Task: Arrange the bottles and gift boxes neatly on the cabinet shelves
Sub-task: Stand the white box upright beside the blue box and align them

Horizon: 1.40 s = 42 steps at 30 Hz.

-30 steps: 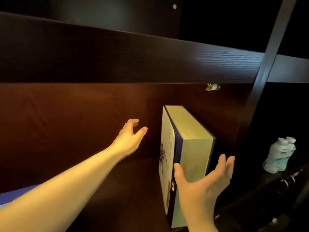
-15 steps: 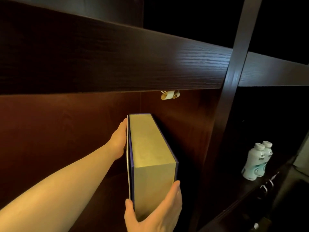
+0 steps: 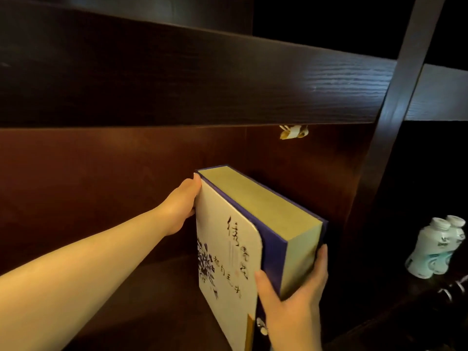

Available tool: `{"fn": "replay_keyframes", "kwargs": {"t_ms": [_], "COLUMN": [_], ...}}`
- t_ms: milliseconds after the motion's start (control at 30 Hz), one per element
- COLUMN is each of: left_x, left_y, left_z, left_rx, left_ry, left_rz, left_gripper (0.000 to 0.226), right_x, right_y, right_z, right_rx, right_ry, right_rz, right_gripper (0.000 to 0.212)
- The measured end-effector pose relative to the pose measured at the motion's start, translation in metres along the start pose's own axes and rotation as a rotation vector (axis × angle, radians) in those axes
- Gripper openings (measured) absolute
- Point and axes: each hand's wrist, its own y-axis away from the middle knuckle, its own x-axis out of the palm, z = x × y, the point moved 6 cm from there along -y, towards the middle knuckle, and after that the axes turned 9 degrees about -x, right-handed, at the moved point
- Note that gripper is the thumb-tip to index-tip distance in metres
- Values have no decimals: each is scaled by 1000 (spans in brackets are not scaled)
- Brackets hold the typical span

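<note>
A gift box [image 3: 228, 244] stands on its edge inside a dark wooden cabinet compartment. It has a cream front with black calligraphy and blue flowers, a purple spine and gold sides. My left hand [image 3: 181, 206] holds its far upper corner, fingers hidden behind the box. My right hand [image 3: 293, 297] grips the near lower end, thumb on the front and fingers around the gold side. Two white bottles [image 3: 436, 249] with pale green labels stand together on the shelf of the compartment to the right.
A thick dark shelf board [image 3: 202, 79] runs across above the compartment. A dark upright divider [image 3: 395, 122] separates it from the right compartment. A small curled paper tag [image 3: 293, 132] hangs under the board. The shelf floor [image 3: 152, 287] lies left of the box.
Both hands have closed on the gift box. The box has turned, so its cream printed front now faces me; half a second ago I saw mostly its gold side.
</note>
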Motion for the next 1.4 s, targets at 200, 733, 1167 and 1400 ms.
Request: {"fn": "replay_keyframes", "kwargs": {"t_ms": [200,733,1167,1400], "left_x": [-52,-148,-148,-156], "left_y": [56,212,209,218], "left_z": [1,42,37,39], "left_rx": [51,92,185,235], "left_ry": [-117,-157,-228,-251], "left_rz": [-133,-287,-118,-152], "left_gripper": [40,65,106,96], "right_x": [-2,60,74,72], "right_y": [-16,-10,33,41], "right_z": [-1,-1,-44,-49], "right_rx": [-11,34,328,406], "right_ry": [-290,-597,-567,-577], "right_rz": [208,361,429,378], "right_gripper": [110,61,94,49]}}
